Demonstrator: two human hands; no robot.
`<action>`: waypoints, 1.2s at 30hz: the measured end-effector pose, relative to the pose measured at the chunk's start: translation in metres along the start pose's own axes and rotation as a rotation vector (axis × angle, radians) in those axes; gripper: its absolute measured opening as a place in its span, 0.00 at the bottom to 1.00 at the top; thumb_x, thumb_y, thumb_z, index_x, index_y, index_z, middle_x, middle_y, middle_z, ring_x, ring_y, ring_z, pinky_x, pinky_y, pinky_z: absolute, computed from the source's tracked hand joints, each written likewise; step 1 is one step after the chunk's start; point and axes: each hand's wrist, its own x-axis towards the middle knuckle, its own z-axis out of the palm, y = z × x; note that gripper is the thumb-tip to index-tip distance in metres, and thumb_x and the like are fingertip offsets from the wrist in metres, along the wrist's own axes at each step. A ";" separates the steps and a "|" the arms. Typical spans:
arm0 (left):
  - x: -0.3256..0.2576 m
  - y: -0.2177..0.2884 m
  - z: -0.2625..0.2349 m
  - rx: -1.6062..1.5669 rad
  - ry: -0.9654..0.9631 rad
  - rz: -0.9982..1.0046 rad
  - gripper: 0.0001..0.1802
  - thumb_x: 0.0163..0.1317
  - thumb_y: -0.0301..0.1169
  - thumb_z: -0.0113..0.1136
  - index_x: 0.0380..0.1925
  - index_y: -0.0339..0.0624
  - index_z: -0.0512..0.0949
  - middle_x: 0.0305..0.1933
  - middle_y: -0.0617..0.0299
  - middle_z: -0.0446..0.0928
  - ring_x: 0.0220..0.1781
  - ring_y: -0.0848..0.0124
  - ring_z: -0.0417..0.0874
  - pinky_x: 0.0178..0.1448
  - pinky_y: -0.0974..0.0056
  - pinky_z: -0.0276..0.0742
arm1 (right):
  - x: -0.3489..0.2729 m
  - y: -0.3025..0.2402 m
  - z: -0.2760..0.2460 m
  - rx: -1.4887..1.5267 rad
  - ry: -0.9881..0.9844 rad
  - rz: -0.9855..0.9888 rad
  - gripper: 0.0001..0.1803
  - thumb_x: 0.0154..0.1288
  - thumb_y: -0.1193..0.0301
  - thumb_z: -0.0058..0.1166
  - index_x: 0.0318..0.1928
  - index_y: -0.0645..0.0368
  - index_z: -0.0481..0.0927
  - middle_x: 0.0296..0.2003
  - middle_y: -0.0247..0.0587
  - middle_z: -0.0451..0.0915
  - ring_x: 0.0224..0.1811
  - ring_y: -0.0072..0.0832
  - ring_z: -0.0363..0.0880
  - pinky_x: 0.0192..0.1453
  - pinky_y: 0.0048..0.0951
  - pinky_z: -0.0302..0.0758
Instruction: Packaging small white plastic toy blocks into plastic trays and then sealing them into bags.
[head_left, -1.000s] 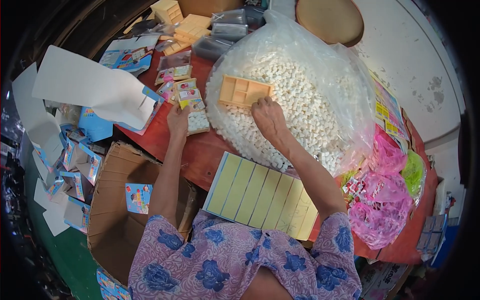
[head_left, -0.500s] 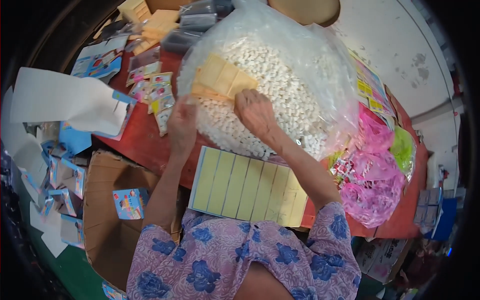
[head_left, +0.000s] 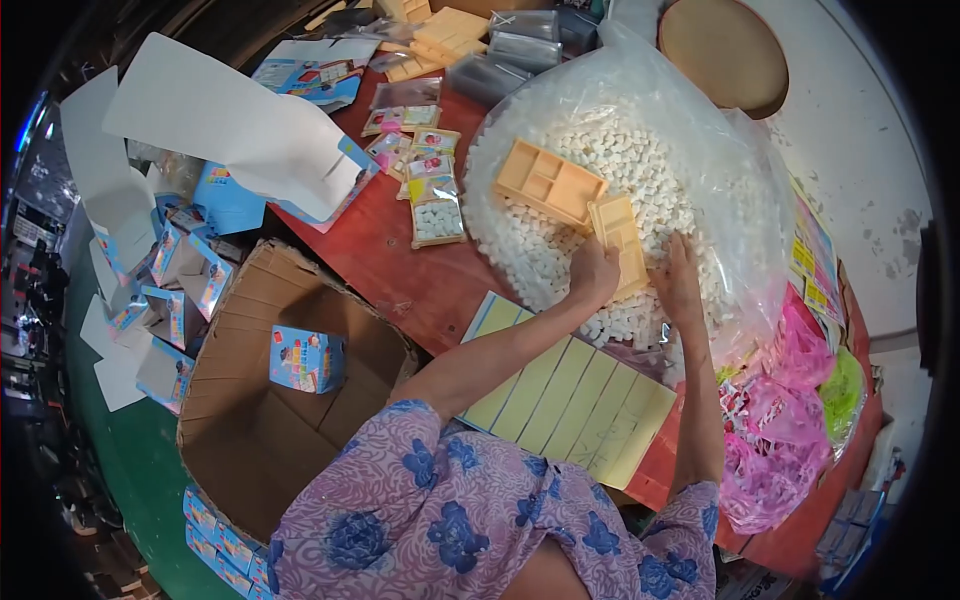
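My left hand (head_left: 597, 273) is closed on the lower end of a small tan compartment tray (head_left: 622, 238), held tilted over the white pieces. A second tan compartment tray (head_left: 548, 184) lies on the heap, its corner close to the held one. To the right of the held tray, my right hand (head_left: 681, 284) reaches down at the small white pieces (head_left: 650, 160) with its fingers stretched out; their tips are partly hard to make out. The pieces fill a large clear plastic bag (head_left: 755, 200) spread open on the red table (head_left: 385, 270).
A yellow striped board (head_left: 570, 390) lies under my forearms. At the left stands a cardboard box (head_left: 230, 400) holding a blue printed carton (head_left: 305, 358). Several filled packets (head_left: 435, 200) lie left of the bag. A pink plastic bag (head_left: 775, 430) sits at the right.
The view has shifted, so the scene sits further right. My left hand has moved to a tray now apart from the other one. My right hand has left the trays for the white pieces.
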 end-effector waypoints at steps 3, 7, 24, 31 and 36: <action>0.009 -0.010 0.007 -0.003 0.092 0.039 0.12 0.48 0.30 0.47 0.26 0.29 0.69 0.27 0.41 0.72 0.31 0.49 0.74 0.37 0.54 0.69 | 0.016 0.011 0.009 -0.033 -0.074 0.160 0.37 0.43 0.73 0.55 0.54 0.70 0.52 0.53 0.62 0.54 0.57 0.51 0.51 0.56 0.35 0.57; 0.012 -0.013 0.013 -0.026 0.132 0.042 0.12 0.47 0.30 0.49 0.26 0.29 0.70 0.26 0.42 0.72 0.32 0.49 0.74 0.38 0.55 0.69 | 0.027 0.003 0.017 -0.089 -0.007 0.220 0.37 0.40 0.72 0.56 0.52 0.68 0.55 0.51 0.60 0.56 0.54 0.52 0.55 0.55 0.36 0.59; 0.020 -0.002 0.052 -0.218 0.206 -0.027 0.21 0.48 0.31 0.50 0.42 0.33 0.63 0.37 0.41 0.69 0.40 0.49 0.70 0.43 0.56 0.65 | 0.017 -0.017 0.025 0.335 0.290 0.227 0.10 0.51 0.72 0.49 0.34 0.61 0.69 0.30 0.42 0.70 0.36 0.28 0.67 0.42 0.26 0.63; 0.008 0.021 0.049 -0.526 0.219 -0.052 0.16 0.52 0.32 0.45 0.40 0.36 0.63 0.35 0.44 0.69 0.38 0.51 0.71 0.40 0.56 0.65 | 0.011 -0.011 0.041 0.586 0.268 0.114 0.17 0.61 0.68 0.38 0.47 0.66 0.66 0.42 0.48 0.68 0.47 0.36 0.65 0.50 0.27 0.60; 0.003 0.028 0.047 -0.403 0.181 0.020 0.18 0.51 0.30 0.44 0.41 0.32 0.62 0.35 0.43 0.69 0.38 0.51 0.71 0.41 0.57 0.66 | 0.020 -0.004 0.024 0.405 0.132 0.031 0.19 0.62 0.65 0.33 0.50 0.62 0.64 0.47 0.49 0.65 0.50 0.38 0.63 0.52 0.29 0.59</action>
